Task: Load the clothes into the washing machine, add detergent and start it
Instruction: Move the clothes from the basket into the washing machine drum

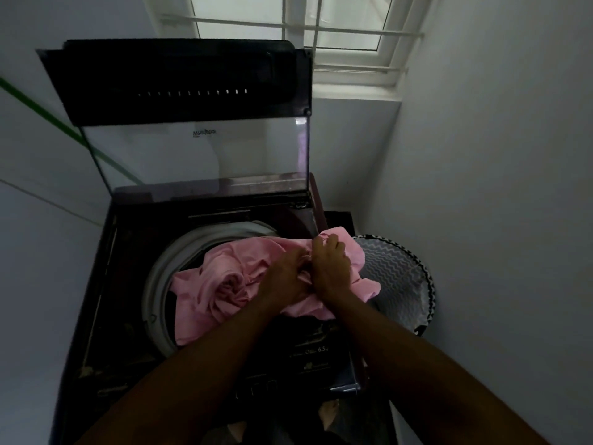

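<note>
On the front panel of your washing machine (pixel 106 284) you can read "6.5"; the words beside it are too dim to make out, and the logo on the raised glass lid (pixel 199 152) is blurred past reading. Your left hand (pixel 285 279) and right hand (pixel 330 268) reach forward side by side, arms extended, knuckles up. Each grip is closed, fingers curled into the pink garment (pixel 224 284), bunching it between them. The cloth drapes over the white drum rim (pixel 157 277), partly hanging into the opening and partly spread over the machine's right edge. A patterned laundry basket (pixel 404 277) stands just right of the machine.
</note>
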Demonstrator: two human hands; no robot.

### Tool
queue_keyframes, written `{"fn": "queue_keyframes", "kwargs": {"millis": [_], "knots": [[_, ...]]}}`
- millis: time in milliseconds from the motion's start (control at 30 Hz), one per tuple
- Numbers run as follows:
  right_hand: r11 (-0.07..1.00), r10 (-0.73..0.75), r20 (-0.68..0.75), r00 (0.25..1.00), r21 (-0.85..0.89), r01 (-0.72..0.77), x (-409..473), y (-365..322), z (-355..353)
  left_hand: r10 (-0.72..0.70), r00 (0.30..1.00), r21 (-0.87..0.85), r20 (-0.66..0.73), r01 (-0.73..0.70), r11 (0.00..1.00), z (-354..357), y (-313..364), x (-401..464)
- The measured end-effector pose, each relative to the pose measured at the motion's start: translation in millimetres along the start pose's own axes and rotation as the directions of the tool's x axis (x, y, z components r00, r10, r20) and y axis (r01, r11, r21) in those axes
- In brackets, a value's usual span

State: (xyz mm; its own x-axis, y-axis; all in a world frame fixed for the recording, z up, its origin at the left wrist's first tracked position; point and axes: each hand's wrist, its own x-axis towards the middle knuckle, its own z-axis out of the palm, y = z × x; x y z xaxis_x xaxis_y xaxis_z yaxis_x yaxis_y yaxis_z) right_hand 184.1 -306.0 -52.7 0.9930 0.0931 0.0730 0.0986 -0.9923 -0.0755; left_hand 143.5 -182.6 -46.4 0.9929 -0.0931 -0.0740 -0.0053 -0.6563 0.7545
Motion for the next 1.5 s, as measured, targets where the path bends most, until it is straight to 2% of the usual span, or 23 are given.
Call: {"fn": "queue_keyframes", "kwargs": {"millis": [67, 133, 200, 267, 333, 367, 400, 467, 567, 633, 733, 767, 833, 867, 900, 967, 1067, 1133, 1267, 1333, 1400, 1433, 1500], "knots": [[0.998, 0.001, -0.007, 1.000, 0.064, -0.001, 8, 1, -4, -0.075, 0.997, 0.012, -0.027, 0.075, 0.997, -6, -7, 2], [0.971, 0.017, -0.069, 0.997, 0.239, 0.000, 13, -1, -14, -0.139, 0.987, 0.067, -0.078, 0.144, 0.987, -13, -16, 3], [0.866, 0.074, -0.094, 0.993, 0.499, -0.017, 17, -13, -25, -0.153, 0.972, 0.074, -0.181, 0.168, 0.983, -21, -23, 2], [0.723, 0.133, -0.117, 0.984, 0.690, -0.016, 19, -34, -34, -0.090, 0.953, 0.023, -0.290, 0.101, 0.995, -36, -24, -6], [0.707, 0.133, -0.210, 0.969, 0.705, 0.055, 19, -62, -34, -0.007, 0.908, -0.002, -0.419, 0.007, 1.000, -52, -24, -18], [0.655, 0.135, -0.195, 0.971, 0.753, 0.060, 18, -77, -30, 0.009, 0.869, 0.015, -0.494, -0.002, 1.000, -60, -25, -26], [0.604, 0.109, -0.160, 0.981, 0.794, 0.063, 14, -91, -29, 0.018, 0.829, 0.052, -0.559, 0.014, 0.999, -66, -28, -34], [0.646, -0.017, -0.158, 0.987, 0.752, 0.131, 3, -117, -15, -0.029, 0.805, 0.110, -0.592, 0.116, 0.987, -77, -40, -47], [0.732, -0.258, 0.068, 0.964, 0.665, 0.149, -10, -145, 19, -0.159, 0.819, 0.196, -0.551, 0.313, 0.929, -88, -66, -67], [0.774, -0.398, 0.279, 0.874, 0.613, 0.157, -15, -157, 44, -0.227, 0.841, 0.201, -0.490, 0.363, 0.910, -94, -83, -79], [0.810, -0.437, 0.504, 0.745, 0.580, 0.082, -9, -167, 41, -0.309, 0.903, 0.092, -0.298, 0.350, 0.932, -97, -108, -88], [0.834, -0.452, 0.522, 0.723, 0.536, 0.135, 0, -168, 41, -0.311, 0.924, 0.098, -0.223, 0.338, 0.936, -98, -115, -88], [0.856, -0.475, 0.479, 0.738, 0.444, 0.263, 21, -168, 30, -0.279, 0.951, 0.110, -0.130, 0.294, 0.950, -99, -124, -85], [0.878, -0.421, 0.415, 0.806, 0.410, 0.247, 26, -168, 23, -0.265, 0.959, 0.095, -0.103, 0.275, 0.957, -99, -126, -83], [0.902, -0.349, 0.253, 0.902, 0.352, 0.250, 32, -166, 16, -0.251, 0.965, 0.090, -0.074, 0.257, 0.962, -98, -128, -81], [0.965, -0.149, 0.035, 0.988, 0.224, 0.138, 40, -155, 13, -0.282, 0.959, 0.102, -0.011, 0.281, 0.954, -95, -135, -76], [0.987, 0.122, 0.081, 0.989, 0.090, -0.129, 42, -125, 21, -0.335, 0.941, 0.196, 0.055, 0.319, 0.927, -86, -148, -66], [0.983, 0.167, 0.138, 0.976, 0.055, -0.176, 41, -105, 33, -0.363, 0.926, 0.288, 0.105, 0.321, 0.902, -82, -151, -58], [0.939, -0.012, 0.129, 0.992, -0.339, 0.055, 27, -96, 49, -0.421, 0.895, 0.342, 0.146, 0.354, 0.871, -74, -151, -46], [0.948, -0.010, 0.216, 0.976, -0.308, 0.078, 26, -103, 55, -0.454, 0.874, 0.322, 0.172, 0.385, 0.865, -68, -157, -43], [0.993, 0.045, 0.251, 0.967, -0.121, -0.015, 25, -120, 61, -0.463, 0.868, 0.290, 0.181, 0.402, 0.868, -65, -162, -41], [0.999, -0.016, 0.283, 0.959, 0.037, 0.006, 19, -131, 66, -0.458, 0.872, 0.281, 0.174, 0.402, 0.871, -64, -162, -41], [0.919, -0.266, 0.283, 0.922, 0.364, 0.153, 1, -158, 80, -0.485, 0.862, 0.262, 0.144, 0.440, 0.859, -64, -166, -43]]}}
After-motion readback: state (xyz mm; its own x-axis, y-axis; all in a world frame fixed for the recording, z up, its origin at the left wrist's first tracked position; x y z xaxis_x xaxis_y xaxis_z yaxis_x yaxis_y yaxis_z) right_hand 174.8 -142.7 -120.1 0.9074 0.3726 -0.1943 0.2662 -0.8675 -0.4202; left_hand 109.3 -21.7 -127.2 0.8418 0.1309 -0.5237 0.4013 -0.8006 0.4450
